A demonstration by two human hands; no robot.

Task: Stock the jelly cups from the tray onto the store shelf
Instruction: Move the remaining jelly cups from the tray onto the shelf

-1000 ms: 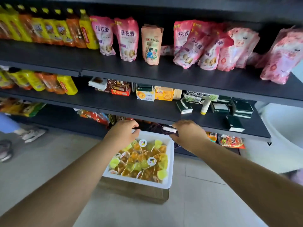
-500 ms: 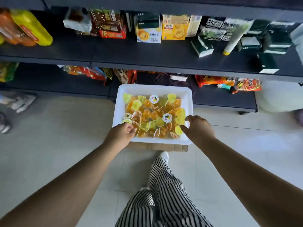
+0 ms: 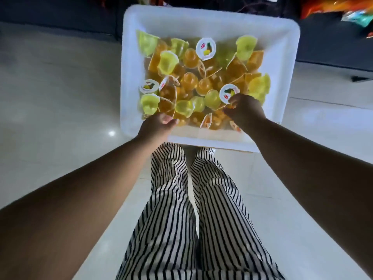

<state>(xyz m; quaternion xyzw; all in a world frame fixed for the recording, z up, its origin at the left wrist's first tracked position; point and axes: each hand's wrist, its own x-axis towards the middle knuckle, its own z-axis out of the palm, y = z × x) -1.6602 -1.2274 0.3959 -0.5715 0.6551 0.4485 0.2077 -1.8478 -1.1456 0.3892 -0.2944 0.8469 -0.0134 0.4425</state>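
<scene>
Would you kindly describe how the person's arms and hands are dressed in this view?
Both forearms are bare, with no sleeves, gloves, watch or rings visible on the left hand or the right hand. Below them, the legs wear loose white trousers with thin black vertical stripes.

Pale glossy tiled floor (image 3: 50, 102), with one bright light reflection at left. White tray (image 3: 286, 63) set low over the floor just in front of the dark bottom shelf (image 3: 60, 13), a brown edge showing beneath its near side; heaped inside, orange and yellow-green jelly cups (image 3: 193, 81). Blurred snack packets (image 3: 331, 7) lying on the shelf at upper right.
</scene>
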